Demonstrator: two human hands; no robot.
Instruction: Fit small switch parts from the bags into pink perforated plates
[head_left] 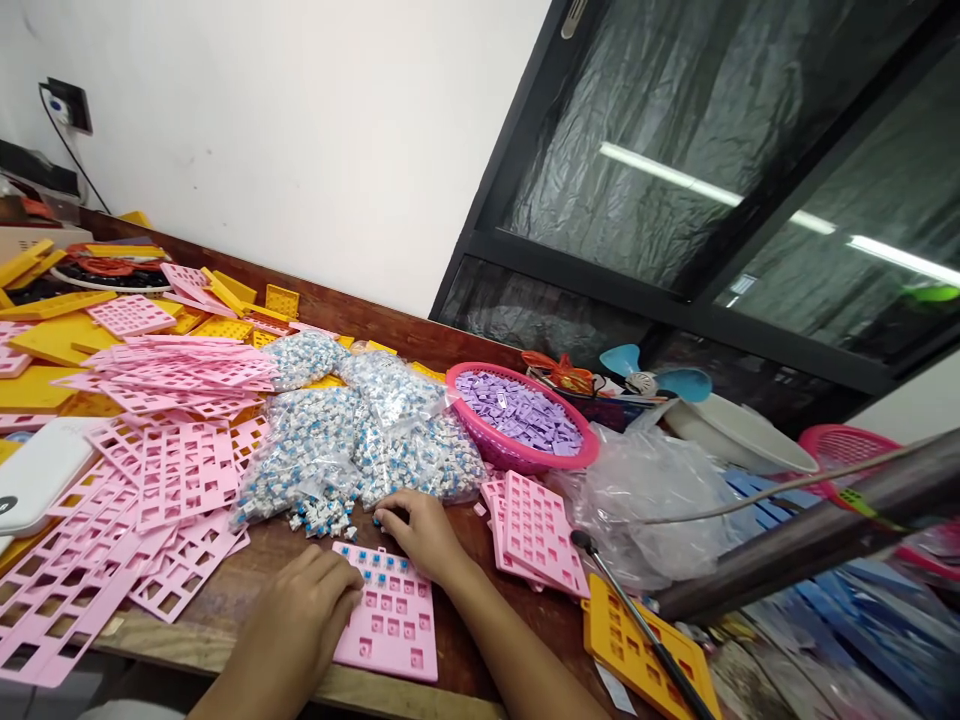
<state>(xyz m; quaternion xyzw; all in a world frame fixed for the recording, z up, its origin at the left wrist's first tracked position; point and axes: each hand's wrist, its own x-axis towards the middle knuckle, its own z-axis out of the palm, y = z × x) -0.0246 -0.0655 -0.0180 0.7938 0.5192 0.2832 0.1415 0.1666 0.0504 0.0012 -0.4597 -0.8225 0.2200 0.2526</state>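
A pink keypad plate with square sockets lies at the table's front edge. Blue-and-white key switches sit in its upper rows; the lower sockets hold none. Over the plate's left edge, my left hand is closed with curled fingers, and what is in them is hidden. My right hand reaches past the plate's top edge, thumb and forefinger drawn together close to the loose switches. Anything between those fingertips is too small to make out. A small heap of loose switches spills out in front of the clear bags.
Clear bags of switches stand behind the heap. Pink cut-out sheets pile up on the left. A pink basket holds purple pieces. More pink plates, a yellow plate and a dark pole are on the right.
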